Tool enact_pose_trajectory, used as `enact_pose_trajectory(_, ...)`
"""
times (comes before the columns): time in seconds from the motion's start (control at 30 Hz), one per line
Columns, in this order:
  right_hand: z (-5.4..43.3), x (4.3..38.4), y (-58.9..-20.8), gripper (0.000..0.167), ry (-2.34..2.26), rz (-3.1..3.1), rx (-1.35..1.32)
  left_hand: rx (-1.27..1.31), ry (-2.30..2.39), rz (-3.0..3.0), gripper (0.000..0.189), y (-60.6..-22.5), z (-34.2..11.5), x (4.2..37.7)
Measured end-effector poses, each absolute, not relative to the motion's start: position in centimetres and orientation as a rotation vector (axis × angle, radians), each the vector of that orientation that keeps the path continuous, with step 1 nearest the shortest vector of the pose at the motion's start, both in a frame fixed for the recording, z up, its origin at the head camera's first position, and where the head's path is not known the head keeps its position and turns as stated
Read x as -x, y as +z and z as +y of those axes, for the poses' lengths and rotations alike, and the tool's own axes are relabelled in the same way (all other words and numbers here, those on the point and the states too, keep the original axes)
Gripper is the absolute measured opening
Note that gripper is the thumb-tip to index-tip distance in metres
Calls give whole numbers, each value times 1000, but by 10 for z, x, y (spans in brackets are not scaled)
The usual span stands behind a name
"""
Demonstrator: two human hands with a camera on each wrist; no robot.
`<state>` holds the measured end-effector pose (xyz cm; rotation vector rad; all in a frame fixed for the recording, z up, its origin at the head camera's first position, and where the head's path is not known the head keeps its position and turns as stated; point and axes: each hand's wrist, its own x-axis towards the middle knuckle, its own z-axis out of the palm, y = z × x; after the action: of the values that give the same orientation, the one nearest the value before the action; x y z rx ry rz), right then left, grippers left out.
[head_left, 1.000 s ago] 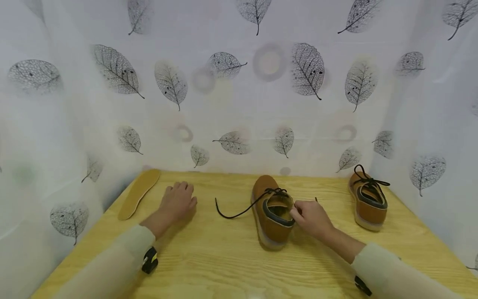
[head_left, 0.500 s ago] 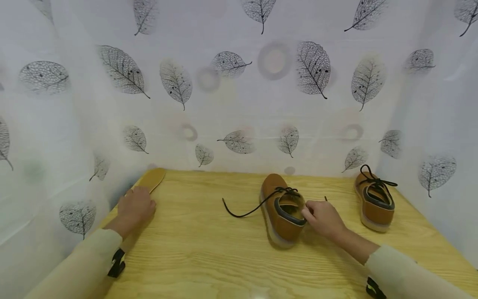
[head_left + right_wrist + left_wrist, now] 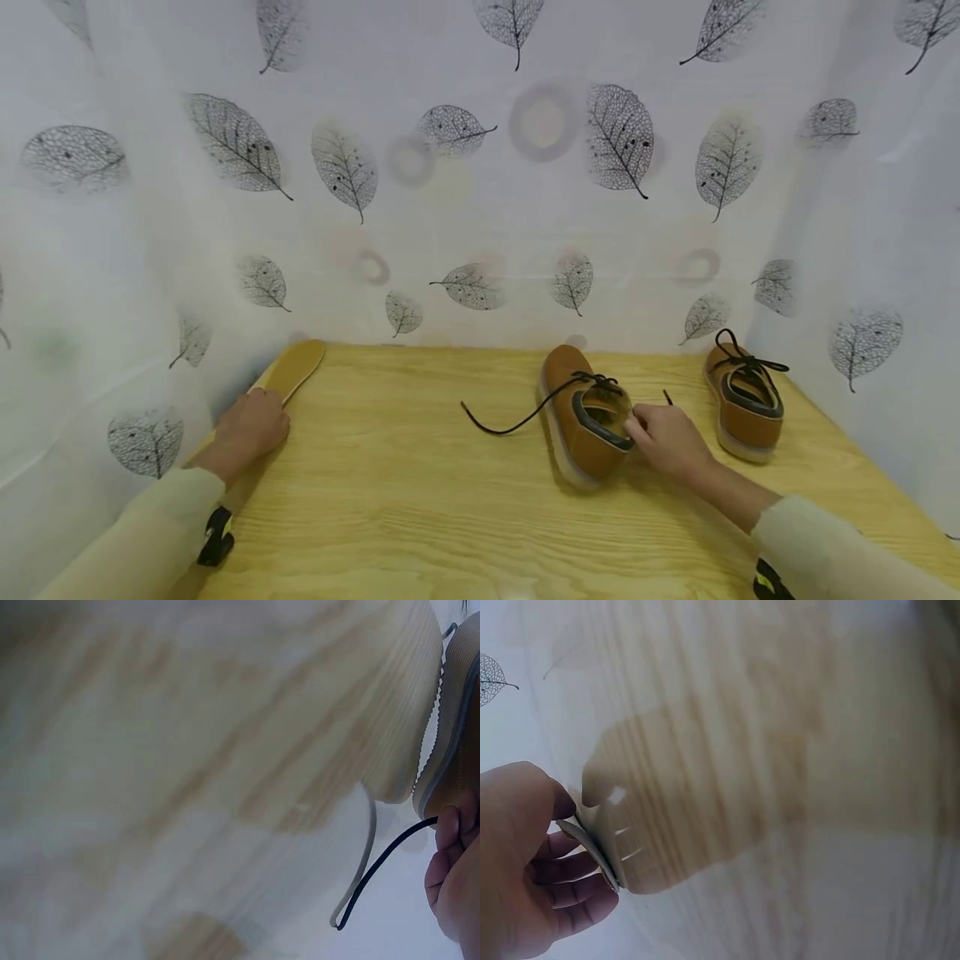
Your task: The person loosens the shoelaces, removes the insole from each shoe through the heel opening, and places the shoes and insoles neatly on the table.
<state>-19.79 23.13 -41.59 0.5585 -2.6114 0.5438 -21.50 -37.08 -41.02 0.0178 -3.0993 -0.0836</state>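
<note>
At the left edge of the wooden table, my left hand (image 3: 253, 423) pinches the near end of a tan insole (image 3: 298, 368). In the left wrist view, the insole's edge (image 3: 589, 851) stands between thumb and fingers. My right hand (image 3: 671, 442) grips the collar of a brown lace-up shoe (image 3: 576, 446), right of the middle, toe pointing away. From its eyelets a loose black shoelace (image 3: 517, 423) trails left. In the right wrist view, the shoe's side (image 3: 455, 735) shows beside the fingers, and a shoelace end (image 3: 382, 859) sticks out past the hand.
A second brown shoe (image 3: 748, 417) with its black laces tied in a bow stands at the right of the table (image 3: 420, 467). A white leaf-print curtain (image 3: 480, 208) closes off the back and both sides.
My left hand has moved left onto the insole and taken hold of its near end. The right hand keeps its grip; the shoe shifts slightly right and tilts.
</note>
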Motion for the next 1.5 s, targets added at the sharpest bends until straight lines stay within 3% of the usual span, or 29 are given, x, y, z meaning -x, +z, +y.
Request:
enact_pose_trajectory(1.0, 268, 213, -402, 37, 456, -2788, -434, 43, -1, -3030, 19, -412, -373, 214)
enact_pose_trajectory(1.5, 298, 226, -389, 42, 54, -2710, -436, 9, -3, -3046, 15, -411, -366, 210)
